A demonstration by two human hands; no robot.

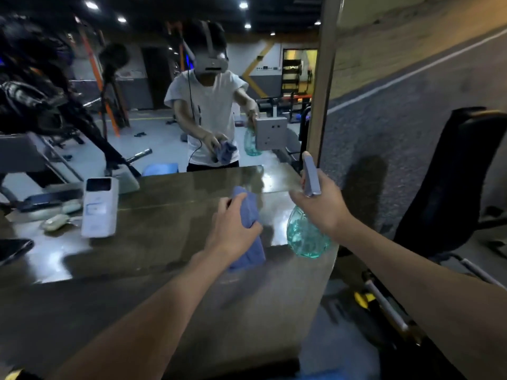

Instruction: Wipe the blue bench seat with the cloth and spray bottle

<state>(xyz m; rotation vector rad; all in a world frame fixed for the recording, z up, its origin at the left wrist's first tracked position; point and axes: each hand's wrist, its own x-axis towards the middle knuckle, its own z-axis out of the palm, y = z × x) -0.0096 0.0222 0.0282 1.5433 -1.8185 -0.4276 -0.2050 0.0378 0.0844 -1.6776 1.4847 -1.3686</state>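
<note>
Both forearms are stretched forward over the desk (142, 242). The left grip (233, 226) is closed round the bunched cloth (251, 250), whose loose end hangs down by the desk's front edge. The right grip (321, 207) is wrapped round the neck of the bottle (304, 238), which is held roughly upright at the desk's right end. A mirror (164, 111) is set behind the desk. A white device (100, 207) stands to the left and a black chair (450, 187) to the right.

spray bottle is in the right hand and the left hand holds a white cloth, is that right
Not quite: the cloth is blue, not white. The head view shows the left hand gripping that cloth while the right hand holds the spray bottle.
</note>
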